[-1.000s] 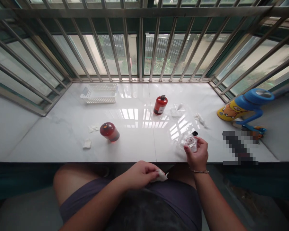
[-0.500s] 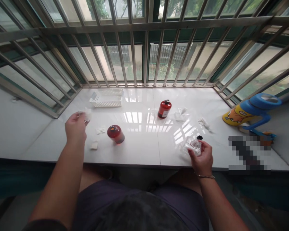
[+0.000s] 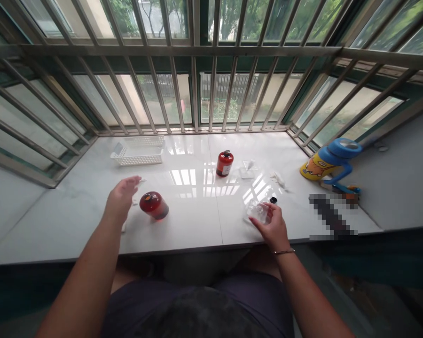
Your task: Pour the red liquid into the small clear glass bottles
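Observation:
Just left of a red bottle with an open neck [image 3: 154, 205], my left hand [image 3: 122, 198] hovers over the counter, its fingers together around a small white thing that barely shows at the fingertips. My right hand [image 3: 272, 223] is closed on a clear plastic container [image 3: 256, 211] near the front edge. A black cap [image 3: 273, 200] lies just beyond those fingers. Farther back stands a second red bottle [image 3: 225, 164] with a dark top and a white label. A clear square piece [image 3: 248, 170] lies to its right. Small white items beside my left hand are partly hidden.
A white perforated basket [image 3: 138, 151] sits at the back left. Crumpled clear wrapping [image 3: 281, 182] lies on the right of the white counter [image 3: 193, 230]. A blue and yellow flask [image 3: 329, 159] leans farther right, beside a blurred dark object. Metal bars line the back.
My left hand has moved right, toward the open-necked bottle, and the crumpled white material at its fingers is no longer plainly visible. The view has shifted. My right hand still holds the clear container.

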The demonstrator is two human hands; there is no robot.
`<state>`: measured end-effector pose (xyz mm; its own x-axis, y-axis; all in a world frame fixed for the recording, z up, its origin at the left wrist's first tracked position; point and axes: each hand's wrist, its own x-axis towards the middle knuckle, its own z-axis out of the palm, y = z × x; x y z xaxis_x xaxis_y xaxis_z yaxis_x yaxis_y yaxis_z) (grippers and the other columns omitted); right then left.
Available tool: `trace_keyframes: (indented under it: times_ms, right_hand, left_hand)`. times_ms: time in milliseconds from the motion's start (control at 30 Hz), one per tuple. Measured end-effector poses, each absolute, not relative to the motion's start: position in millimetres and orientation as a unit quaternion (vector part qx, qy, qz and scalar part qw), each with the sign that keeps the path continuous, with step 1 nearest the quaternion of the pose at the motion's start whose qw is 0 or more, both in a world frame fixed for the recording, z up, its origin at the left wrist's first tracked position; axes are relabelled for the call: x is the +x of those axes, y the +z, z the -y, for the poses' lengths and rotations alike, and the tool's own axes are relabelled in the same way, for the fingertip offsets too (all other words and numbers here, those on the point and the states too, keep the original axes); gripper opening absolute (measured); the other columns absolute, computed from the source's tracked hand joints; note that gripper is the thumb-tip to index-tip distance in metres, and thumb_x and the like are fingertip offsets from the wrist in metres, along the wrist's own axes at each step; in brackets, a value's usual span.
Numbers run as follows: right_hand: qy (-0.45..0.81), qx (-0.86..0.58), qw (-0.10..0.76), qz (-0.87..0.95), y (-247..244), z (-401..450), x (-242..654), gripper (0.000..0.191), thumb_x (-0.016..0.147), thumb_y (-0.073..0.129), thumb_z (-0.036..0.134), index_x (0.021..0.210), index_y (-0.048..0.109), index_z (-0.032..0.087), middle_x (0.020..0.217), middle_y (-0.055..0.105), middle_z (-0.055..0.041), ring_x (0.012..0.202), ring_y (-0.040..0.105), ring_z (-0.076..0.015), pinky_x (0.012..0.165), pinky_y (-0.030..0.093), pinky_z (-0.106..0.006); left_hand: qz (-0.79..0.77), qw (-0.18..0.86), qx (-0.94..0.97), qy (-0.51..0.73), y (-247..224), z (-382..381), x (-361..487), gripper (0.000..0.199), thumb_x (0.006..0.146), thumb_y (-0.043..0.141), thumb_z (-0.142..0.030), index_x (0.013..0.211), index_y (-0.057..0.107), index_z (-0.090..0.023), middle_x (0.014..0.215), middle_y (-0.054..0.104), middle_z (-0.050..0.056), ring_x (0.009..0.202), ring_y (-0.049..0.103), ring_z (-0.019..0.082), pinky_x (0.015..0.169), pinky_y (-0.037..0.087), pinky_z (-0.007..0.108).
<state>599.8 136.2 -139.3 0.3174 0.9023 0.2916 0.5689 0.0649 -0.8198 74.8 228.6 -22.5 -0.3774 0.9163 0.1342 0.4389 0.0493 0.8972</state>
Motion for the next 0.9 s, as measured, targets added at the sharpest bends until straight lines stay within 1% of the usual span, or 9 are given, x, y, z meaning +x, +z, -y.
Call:
trace_keyframes:
  times_ms: [100, 200, 300, 367, 467, 567, 667, 800, 900]
  right_hand:
    - [0.169, -0.673, 0.451, 0.561, -137, -139, 599, 0.084, 0.073, 0.088, 0.071, 0.135, 0.06, 0.023, 0.134, 0.072, -0.016, 0.119, 0.073, -0.036, 0.105, 0.059, -0.056]
    - [0.152, -0.682, 0.438, 0.566, -134, -140, 597, 0.088, 0.076, 0.085, 0.075, 0.141, 0.06, 0.022, 0.138, 0.071, -0.0182, 0.123, 0.07, -0.0394, 0.104, 0.058, -0.059]
    - [0.129, -0.662, 0.437, 0.595, -130, -138, 596, 0.089, 0.082, 0.074, 0.081, 0.145, 0.059, 0.02, 0.144, 0.068, -0.0188, 0.134, 0.065, -0.0397, 0.112, 0.052, -0.059]
    - [0.106, -0.65, 0.446, 0.606, -128, -136, 599, 0.082, 0.095, 0.054, 0.083, 0.146, 0.059, 0.019, 0.146, 0.066, -0.0186, 0.138, 0.062, -0.0372, 0.117, 0.049, -0.058]
    - [0.057, -0.675, 0.46, 0.574, -125, -139, 612, 0.068, 0.107, 0.035, 0.07, 0.14, 0.06, 0.016, 0.14, 0.066, -0.02, 0.136, 0.061, -0.0353, 0.118, 0.045, -0.059]
    - [0.02, -0.711, 0.447, 0.543, -124, -151, 633, 0.057, 0.102, 0.052, 0.064, 0.128, 0.065, 0.015, 0.131, 0.068, -0.0212, 0.13, 0.059, -0.0384, 0.119, 0.04, -0.063]
    - [0.023, -0.727, 0.417, 0.545, -124, -167, 652, 0.056, 0.088, 0.068, 0.063, 0.121, 0.067, 0.017, 0.123, 0.072, -0.0193, 0.122, 0.059, -0.0396, 0.116, 0.041, -0.063]
    - [0.04, -0.735, 0.399, 0.547, -123, -180, 662, 0.051, 0.081, 0.073, 0.058, 0.115, 0.069, 0.021, 0.108, 0.076, -0.0139, 0.111, 0.061, -0.037, 0.11, 0.045, -0.06]
    - [0.044, -0.742, 0.416, 0.524, -118, -182, 661, 0.051, 0.08, 0.073, 0.055, 0.117, 0.067, 0.021, 0.105, 0.077, -0.0135, 0.108, 0.063, -0.0366, 0.106, 0.049, -0.06]
  left_hand:
    - [-0.619, 0.351, 0.527, 0.464, -33, -205, 97, 0.087, 0.084, 0.066, -0.086, 0.141, 0.065, -0.02, 0.146, 0.071, 0.018, 0.139, 0.065, 0.035, 0.117, 0.053, 0.05]
    - [-0.61, 0.391, 0.524, 0.447, -42, -192, 112, 0.098, 0.069, 0.087, -0.075, 0.146, 0.06, -0.021, 0.15, 0.068, 0.019, 0.139, 0.064, 0.04, 0.119, 0.051, 0.055]
    - [-0.618, 0.385, 0.518, 0.449, -43, -184, 121, 0.093, 0.062, 0.098, -0.057, 0.142, 0.061, -0.026, 0.146, 0.07, 0.014, 0.132, 0.068, 0.039, 0.107, 0.061, 0.055]
    - [-0.639, 0.369, 0.514, 0.438, -40, -179, 128, 0.087, 0.059, 0.1, -0.051, 0.135, 0.064, -0.028, 0.138, 0.072, 0.012, 0.128, 0.069, 0.039, 0.094, 0.067, 0.052]
    - [-0.662, 0.356, 0.511, 0.416, -35, -169, 140, 0.078, 0.06, 0.099, -0.05, 0.128, 0.066, -0.029, 0.132, 0.071, 0.01, 0.125, 0.069, 0.04, 0.08, 0.071, 0.048]
    - [-0.662, 0.354, 0.527, 0.397, -35, -161, 154, 0.074, 0.064, 0.097, -0.051, 0.127, 0.065, -0.029, 0.129, 0.072, 0.009, 0.121, 0.071, 0.036, 0.088, 0.069, 0.047]
    - [-0.656, 0.344, 0.542, 0.396, -40, -153, 169, 0.071, 0.067, 0.096, -0.052, 0.127, 0.064, -0.029, 0.128, 0.075, 0.007, 0.119, 0.073, 0.033, 0.101, 0.064, 0.049]
    - [-0.642, 0.346, 0.552, 0.405, -45, -143, 191, 0.067, 0.07, 0.093, -0.05, 0.127, 0.063, -0.03, 0.132, 0.075, 0.006, 0.12, 0.074, 0.032, 0.104, 0.061, 0.046]
    - [-0.635, 0.357, 0.565, 0.389, -45, -135, 207, 0.067, 0.071, 0.093, -0.047, 0.127, 0.061, -0.03, 0.129, 0.076, 0.005, 0.119, 0.075, 0.03, 0.106, 0.06, 0.045]
